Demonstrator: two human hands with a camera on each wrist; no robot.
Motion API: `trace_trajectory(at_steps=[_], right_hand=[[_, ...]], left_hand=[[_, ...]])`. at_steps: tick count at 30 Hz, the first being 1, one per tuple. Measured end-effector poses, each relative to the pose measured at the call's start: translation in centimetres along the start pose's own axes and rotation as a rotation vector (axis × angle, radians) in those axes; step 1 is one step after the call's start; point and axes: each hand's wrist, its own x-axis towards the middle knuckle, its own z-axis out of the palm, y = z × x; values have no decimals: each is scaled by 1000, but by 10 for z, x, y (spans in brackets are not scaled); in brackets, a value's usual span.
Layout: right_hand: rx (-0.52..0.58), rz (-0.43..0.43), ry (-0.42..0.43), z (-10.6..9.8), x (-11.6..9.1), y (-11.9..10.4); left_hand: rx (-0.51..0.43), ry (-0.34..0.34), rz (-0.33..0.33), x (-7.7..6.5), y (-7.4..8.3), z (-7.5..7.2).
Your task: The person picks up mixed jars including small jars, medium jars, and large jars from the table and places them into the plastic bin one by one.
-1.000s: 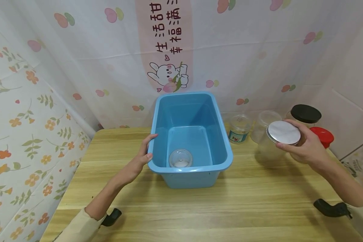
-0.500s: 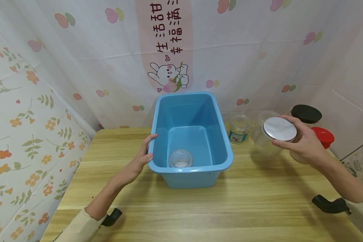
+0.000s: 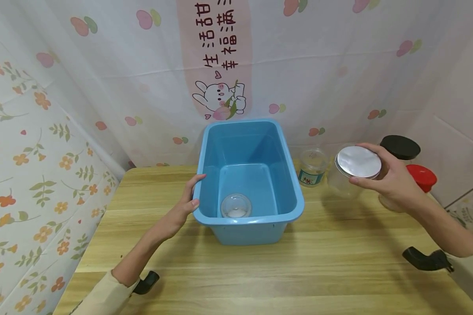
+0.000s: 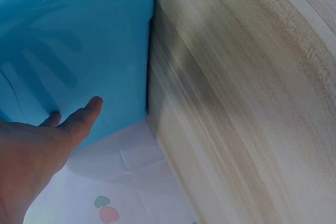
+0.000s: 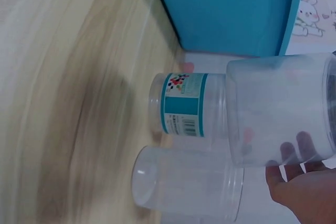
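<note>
My right hand [image 3: 388,175] grips a clear plastic jar [image 5: 278,111] near its top, which is covered by a silver disc [image 3: 358,161]. In the right wrist view the fingers wrap the jar's side, and its base is raised off the table. On the left, my left hand [image 3: 184,195] rests against the side of a blue plastic basin [image 3: 252,220], fingertips at the rim. Seen from the left wrist, its fingers [image 4: 86,115] lie fairly straight along the basin's outer wall. A small round clear container [image 3: 235,205] lies inside the basin near its front.
Behind the held jar stand a clear jar with a teal label [image 5: 182,104] and another clear jar [image 5: 186,182]. Farther right are a jar with a black lid [image 3: 400,147] and one with a red lid [image 3: 421,176]. Printed curtains hang behind the wooden table [image 3: 236,280].
My right hand has moved a little to the left and away from me, carrying the jar with the silver top. The left hand and the basin have stayed put.
</note>
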Motion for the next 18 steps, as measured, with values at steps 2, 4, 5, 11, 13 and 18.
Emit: trace_trajectory(at_steps=[2, 4, 5, 11, 13, 18], right_hand=[[-1, 1, -1, 1, 2, -3], [2, 6, -5, 3, 3, -6], [8, 9, -8, 3, 4, -7], [33, 3, -25, 8, 8, -17], [31, -5, -29, 9, 9, -20], [-16, -7, -27, 11, 11, -27]], left_hand=[[1, -1, 2, 0, 0, 0], [3, 0, 4, 0, 0, 0], [4, 0, 3, 0, 0, 0], [3, 1, -1, 0, 1, 0], [6, 3, -3, -1, 1, 0], [14, 5, -7, -1, 1, 0]])
